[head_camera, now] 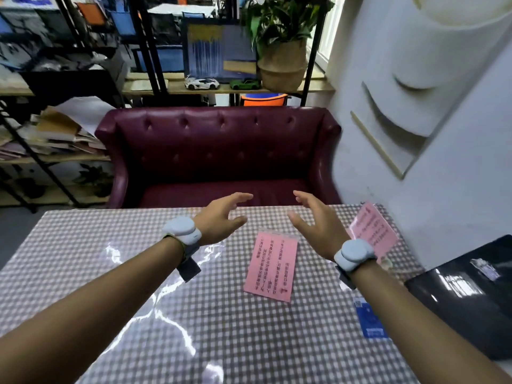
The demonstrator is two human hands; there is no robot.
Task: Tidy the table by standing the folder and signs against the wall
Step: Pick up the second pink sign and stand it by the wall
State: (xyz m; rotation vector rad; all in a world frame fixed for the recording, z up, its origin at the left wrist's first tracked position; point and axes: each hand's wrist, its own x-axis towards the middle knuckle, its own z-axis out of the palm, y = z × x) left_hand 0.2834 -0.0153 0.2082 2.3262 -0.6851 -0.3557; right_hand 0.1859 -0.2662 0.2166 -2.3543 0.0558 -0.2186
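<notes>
A pink sign point(273, 266) with dark print lies flat on the checkered table point(83, 259), just right of centre. A second pink sign point(372, 230) stands tilted near the white wall point(443, 189) at the right. The black folder point(471, 295) rests at the table's right edge, leaning toward that wall. My left hand point(219, 217) and my right hand point(315, 225) hover above the far part of the table, fingers spread, palms facing each other, holding nothing. The flat pink sign lies below and between them.
A small blue card point(370, 320) lies on the table beside my right forearm. A dark red tufted sofa point(219, 151) stands beyond the table's far edge. Behind it are black metal shelves with toy cars, a potted plant point(279, 51) and stacked papers.
</notes>
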